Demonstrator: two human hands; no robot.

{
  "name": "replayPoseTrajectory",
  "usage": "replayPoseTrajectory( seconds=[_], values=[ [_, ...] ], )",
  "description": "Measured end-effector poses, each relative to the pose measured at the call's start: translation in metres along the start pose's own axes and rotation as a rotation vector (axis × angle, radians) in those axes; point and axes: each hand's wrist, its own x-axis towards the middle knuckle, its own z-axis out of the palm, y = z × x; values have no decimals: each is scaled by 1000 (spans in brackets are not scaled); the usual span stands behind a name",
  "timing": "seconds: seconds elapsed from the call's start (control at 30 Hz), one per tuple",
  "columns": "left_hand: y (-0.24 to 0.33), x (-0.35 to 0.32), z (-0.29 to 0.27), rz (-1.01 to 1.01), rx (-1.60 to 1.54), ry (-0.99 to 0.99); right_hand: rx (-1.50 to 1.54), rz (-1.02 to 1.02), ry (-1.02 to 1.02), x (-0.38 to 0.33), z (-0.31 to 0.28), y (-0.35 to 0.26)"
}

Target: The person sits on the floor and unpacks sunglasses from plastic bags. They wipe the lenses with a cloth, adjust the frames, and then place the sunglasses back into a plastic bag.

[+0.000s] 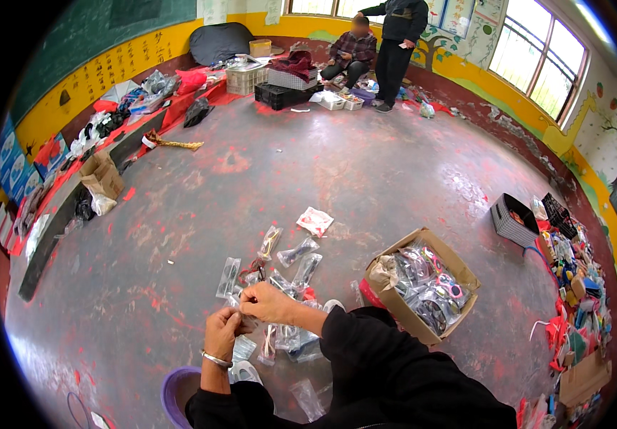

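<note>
My left hand (221, 334), with a bracelet at its wrist, is raised over the floor with thumb and fingers pinched together. Right beside it, my right hand (269, 303) is also closed, its fingertips almost meeting the left's. Whatever they pinch is too small or too hidden to make out. Under and around both hands lie several clear plastic packets (307, 269) with slim dark or coloured items inside. One packet (270, 242) shows a pale, thin-framed item. To the right, an open cardboard box (460, 319) is filled with similar packets, some showing round pink and dark frames like glasses.
A purple basin (172, 397) stands by my left forearm. White crumpled paper (315, 221) lies ahead. Grey basket (514, 222) and heaped goods (581, 300) line the right wall. Far off, one person (353, 53) sits and another (398, 50) stands near crates (287, 93).
</note>
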Motion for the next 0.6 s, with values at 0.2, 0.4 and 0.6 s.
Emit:
replayPoseTrajectory(
  seconds=[0.2,0.4,0.6],
  values=[
    [-9,5,-4,-20,134,55,-98,-5,8,0,8,3],
    [-9,7,2,21,185,93,73,48,-18,-1,12,7],
    [-13,9,1,161,444,148,105,248,-76,-4,4,-7]
  ],
)
